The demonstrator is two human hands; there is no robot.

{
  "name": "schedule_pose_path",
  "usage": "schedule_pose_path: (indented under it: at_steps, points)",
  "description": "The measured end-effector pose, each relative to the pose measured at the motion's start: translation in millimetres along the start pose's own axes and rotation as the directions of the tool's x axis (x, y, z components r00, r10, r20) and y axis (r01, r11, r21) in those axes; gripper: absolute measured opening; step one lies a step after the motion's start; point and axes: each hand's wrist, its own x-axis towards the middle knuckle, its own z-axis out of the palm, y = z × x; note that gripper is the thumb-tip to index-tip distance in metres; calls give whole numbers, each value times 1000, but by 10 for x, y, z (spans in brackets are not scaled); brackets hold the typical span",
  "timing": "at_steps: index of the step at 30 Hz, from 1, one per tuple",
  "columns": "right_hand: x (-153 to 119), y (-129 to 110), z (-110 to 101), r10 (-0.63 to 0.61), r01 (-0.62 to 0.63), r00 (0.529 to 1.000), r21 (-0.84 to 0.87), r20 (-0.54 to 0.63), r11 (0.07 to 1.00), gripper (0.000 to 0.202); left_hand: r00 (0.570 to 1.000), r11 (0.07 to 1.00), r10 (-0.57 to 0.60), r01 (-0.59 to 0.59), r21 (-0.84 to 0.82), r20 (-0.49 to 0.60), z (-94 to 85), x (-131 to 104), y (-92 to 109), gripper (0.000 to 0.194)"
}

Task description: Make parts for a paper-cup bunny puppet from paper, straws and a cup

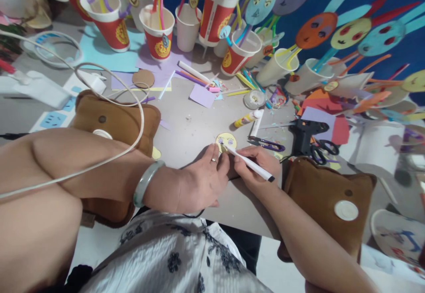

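Note:
A small round yellow paper face [230, 139], with drawn eyes and lashes, lies on the table in front of me. My left hand [202, 175] rests flat, fingers stretched out, its fingertips on the lower left edge of the paper. In my right hand [259, 167] is a white marker pen [254, 167], gripped with its black end pointing back toward me. The pen's tip meets the face near its middle. A glue stick [247, 119] lies just beyond the paper, and small dark scissors [267, 144] are to the right of it.
Brown cushions [328, 200] lie under or beside both forearms. A white cable [141, 120] loops over the left arm. Paper cups [157, 32] with straw-and-paper figures line the back. A black glue gun [308, 136], larger scissors [323, 150] and paper scraps [202, 96] lie around.

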Motion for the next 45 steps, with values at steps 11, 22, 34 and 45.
schedule_pose_path:
  at_steps: [11,22,34,45]
  points:
    - [13,0,4,-12,12,1000,-21,3,1000,8,1000,1000,9,-9,0,7,0,-2,-4,76]
    - [16,-6,19,-80,79,996,-31,-31,996,8,999,1000,10,-10,-5,41,-57,5,-34,75]
    - [18,3,20,-74,74,997,-26,-5,997,7,1000,1000,7,-7,0,5,-11,11,-10,73]
    - [11,1,11,-70,70,998,-18,7,997,6,1000,999,11,-11,37,-15,-14,-14,-22,82]
